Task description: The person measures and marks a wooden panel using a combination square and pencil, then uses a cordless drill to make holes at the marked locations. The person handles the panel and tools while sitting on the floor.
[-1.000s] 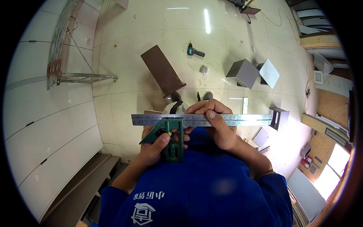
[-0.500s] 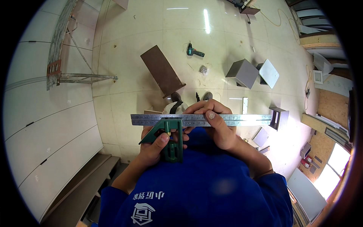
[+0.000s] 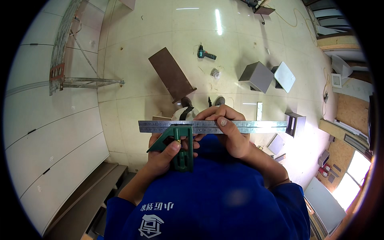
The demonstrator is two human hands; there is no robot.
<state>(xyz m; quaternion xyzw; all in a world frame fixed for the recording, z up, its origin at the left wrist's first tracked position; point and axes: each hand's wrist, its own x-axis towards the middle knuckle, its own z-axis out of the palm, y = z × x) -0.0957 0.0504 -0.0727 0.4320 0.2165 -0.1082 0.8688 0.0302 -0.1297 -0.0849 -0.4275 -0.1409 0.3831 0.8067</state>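
A combination square is held level in front of my chest, its long steel rule (image 3: 262, 127) running left to right. The green head (image 3: 185, 154) of the square sits on the rule left of the middle. My left hand (image 3: 162, 156) is closed round that head, its thumb on the brass knob and its fingers behind. My right hand (image 3: 230, 130) pinches the rule right of the head, thumb on the near face and fingers over the top edge. Parts of the fingers are hidden behind the tool.
On the floor ahead lie a brown panel box (image 3: 172, 74), a cordless drill (image 3: 206, 53) and a small clear plastic bag (image 3: 215, 73). Grey boxes (image 3: 258, 77) stand to the right. A metal scaffold frame (image 3: 64, 60) is at the left, beside white cabinet panels (image 3: 52, 128).
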